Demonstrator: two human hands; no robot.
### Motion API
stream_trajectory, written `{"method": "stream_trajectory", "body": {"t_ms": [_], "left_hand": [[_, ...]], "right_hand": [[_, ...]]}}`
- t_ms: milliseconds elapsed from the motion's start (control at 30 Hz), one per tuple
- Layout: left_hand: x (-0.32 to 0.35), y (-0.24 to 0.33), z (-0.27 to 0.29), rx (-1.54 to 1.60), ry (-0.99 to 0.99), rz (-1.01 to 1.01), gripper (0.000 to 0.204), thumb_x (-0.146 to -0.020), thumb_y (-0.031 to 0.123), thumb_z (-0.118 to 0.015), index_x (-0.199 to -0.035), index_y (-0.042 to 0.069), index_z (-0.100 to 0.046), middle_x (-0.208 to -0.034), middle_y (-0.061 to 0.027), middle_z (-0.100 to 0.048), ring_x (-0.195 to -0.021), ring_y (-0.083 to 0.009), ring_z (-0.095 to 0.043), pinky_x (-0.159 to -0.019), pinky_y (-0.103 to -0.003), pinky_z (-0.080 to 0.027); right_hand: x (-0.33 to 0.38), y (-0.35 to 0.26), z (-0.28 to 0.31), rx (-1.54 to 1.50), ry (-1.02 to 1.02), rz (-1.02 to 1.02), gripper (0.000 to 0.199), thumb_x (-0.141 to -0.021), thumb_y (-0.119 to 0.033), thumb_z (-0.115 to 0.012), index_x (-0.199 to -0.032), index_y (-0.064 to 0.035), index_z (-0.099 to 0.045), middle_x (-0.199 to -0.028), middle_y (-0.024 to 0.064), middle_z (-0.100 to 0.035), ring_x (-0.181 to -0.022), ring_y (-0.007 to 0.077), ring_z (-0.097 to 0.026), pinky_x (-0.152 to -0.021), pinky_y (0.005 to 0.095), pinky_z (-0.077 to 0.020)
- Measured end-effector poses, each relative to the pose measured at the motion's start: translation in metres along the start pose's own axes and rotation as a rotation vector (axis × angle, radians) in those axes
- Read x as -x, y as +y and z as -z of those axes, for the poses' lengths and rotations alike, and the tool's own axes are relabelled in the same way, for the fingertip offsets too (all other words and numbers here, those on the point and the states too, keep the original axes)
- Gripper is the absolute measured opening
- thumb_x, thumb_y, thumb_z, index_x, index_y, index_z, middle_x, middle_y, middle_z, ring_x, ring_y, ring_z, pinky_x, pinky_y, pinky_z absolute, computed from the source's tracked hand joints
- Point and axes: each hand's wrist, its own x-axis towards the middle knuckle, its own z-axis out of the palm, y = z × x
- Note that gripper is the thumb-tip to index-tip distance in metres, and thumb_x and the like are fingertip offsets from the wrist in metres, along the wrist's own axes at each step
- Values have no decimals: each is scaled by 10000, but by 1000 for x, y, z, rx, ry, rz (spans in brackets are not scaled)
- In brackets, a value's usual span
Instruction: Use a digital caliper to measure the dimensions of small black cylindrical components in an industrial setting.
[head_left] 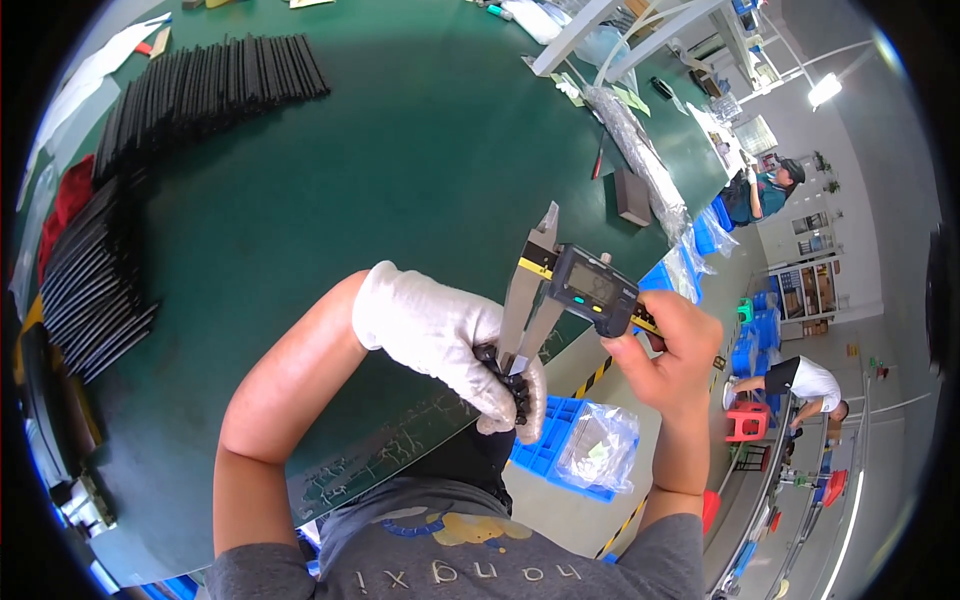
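Head view, left hand: the gloved left hand [440, 335] pinches a small black part [508, 378] above the green counter [400, 150] edge.
Right hand: the bare right hand [672, 350] clasps a digital caliper [585, 285], its tips at the part.
Handling: the part looks light and stiff; best held by its ends.
Containers: a blue bin [545, 440] below holds a clear bag [598, 445].
Counter: rows of black strips [200, 85].

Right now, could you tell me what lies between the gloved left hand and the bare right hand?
In the head view, the digital caliper spans between left hand and right hand.
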Motion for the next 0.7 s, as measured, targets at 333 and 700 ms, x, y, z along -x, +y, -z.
{"method": "stream_trajectory", "body": {"t_ms": [333,700], "left_hand": [[-1,1,-3,6,52,10,236,-864,123,-599,-1033,-42,-600,-950,-122,-616,-849,-170,-591,-733,-275,-483],[-7,1,-15,-107,313,-50,204,-897,152,-568,-1053,24,-601,-841,-24,-624,-796,-86,-570,-746,-238,-456]], "right_hand": [[7,1,-3,-15,18,13,290,-635,-183,-745,-832,-23,-605,-637,80,-564,-465,201,-506,-423,272,-377],[11,-10,2,-14,22,-166,279,-686,-200,-723,-850,-11,-600,-654,61,-561,-429,137,-430,-406,249,-340]]}}
